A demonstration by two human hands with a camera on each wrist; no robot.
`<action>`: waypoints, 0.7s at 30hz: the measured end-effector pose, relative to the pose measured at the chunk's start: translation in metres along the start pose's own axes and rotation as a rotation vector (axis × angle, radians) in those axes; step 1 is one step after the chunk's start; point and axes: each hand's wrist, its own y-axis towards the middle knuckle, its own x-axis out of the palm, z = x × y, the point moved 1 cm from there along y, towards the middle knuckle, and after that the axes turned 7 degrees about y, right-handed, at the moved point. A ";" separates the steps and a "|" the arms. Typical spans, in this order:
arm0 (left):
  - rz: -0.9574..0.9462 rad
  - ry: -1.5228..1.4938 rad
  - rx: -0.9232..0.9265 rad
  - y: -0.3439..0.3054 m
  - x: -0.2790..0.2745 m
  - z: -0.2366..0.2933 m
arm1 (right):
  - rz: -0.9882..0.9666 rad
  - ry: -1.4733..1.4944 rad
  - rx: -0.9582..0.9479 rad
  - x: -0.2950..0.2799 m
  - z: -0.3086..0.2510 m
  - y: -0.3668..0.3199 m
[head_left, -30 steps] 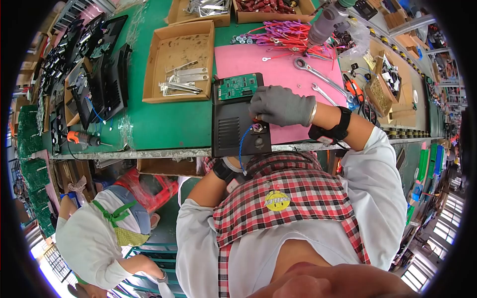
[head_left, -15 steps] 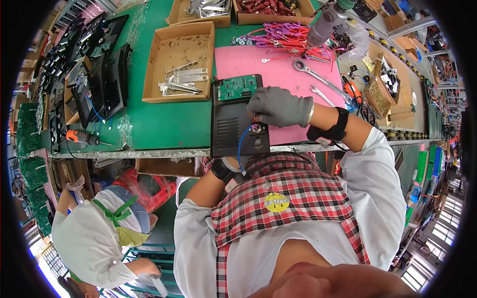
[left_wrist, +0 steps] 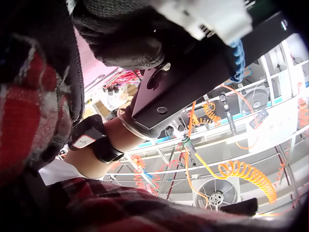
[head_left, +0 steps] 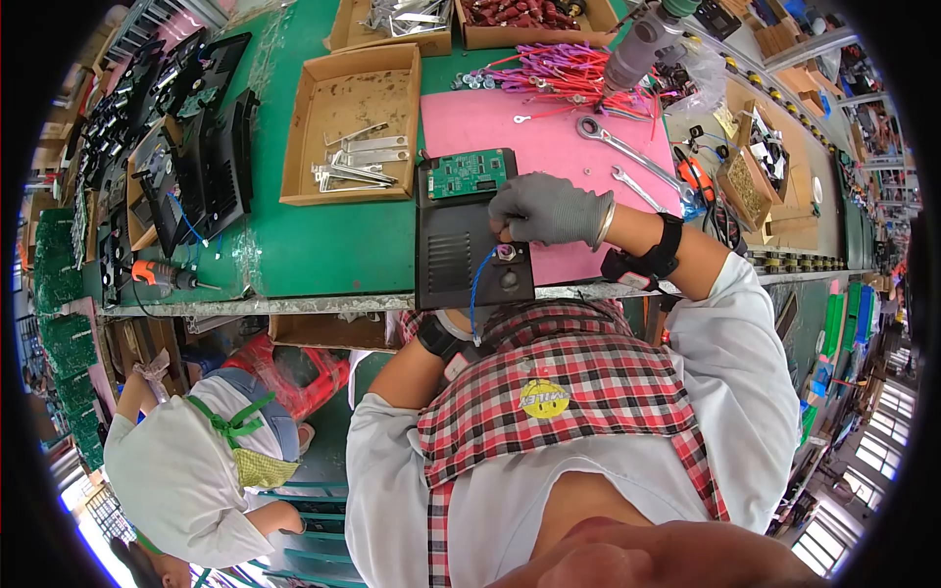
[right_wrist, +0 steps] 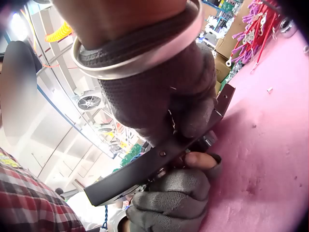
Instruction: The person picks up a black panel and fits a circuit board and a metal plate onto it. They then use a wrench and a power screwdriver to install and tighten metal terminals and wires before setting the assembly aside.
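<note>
Over the near edge of the bench, the grey-gloved right hand (head_left: 544,208) curls down onto a black sheet-metal panel (head_left: 456,260), its fingertips pinching at a round metal fitting (head_left: 508,253) set in the panel's near end. Directly beneath, the left hand (right_wrist: 178,193), also gloved, is bunched against the panel's underside below that fitting; what its fingertips grip is hidden. A blue wire (head_left: 477,284) loops from the fitting toward the person's body. Doing this well seems to call for the lower hand to brace squarely, since the panel overhangs the bench edge and could tip, and for the upper fingers to work straight without trapping the wire. Beyond the right knuckles a green circuit board (head_left: 469,173) sits on the panel's far end, over a pink mat (head_left: 490,122); right of the wrist lies a steel ratchet spanner (head_left: 627,149).
</note>
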 end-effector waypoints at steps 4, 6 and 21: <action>-0.023 -0.422 -0.124 0.001 -0.002 0.006 | 0.075 0.024 -0.009 0.005 -0.002 -0.003; -0.033 -0.138 -0.077 -0.007 0.002 0.033 | 0.129 0.052 -0.007 0.007 0.000 -0.004; 0.085 -0.214 -0.012 -0.041 0.004 0.047 | 0.220 -0.007 -0.091 0.041 -0.003 0.000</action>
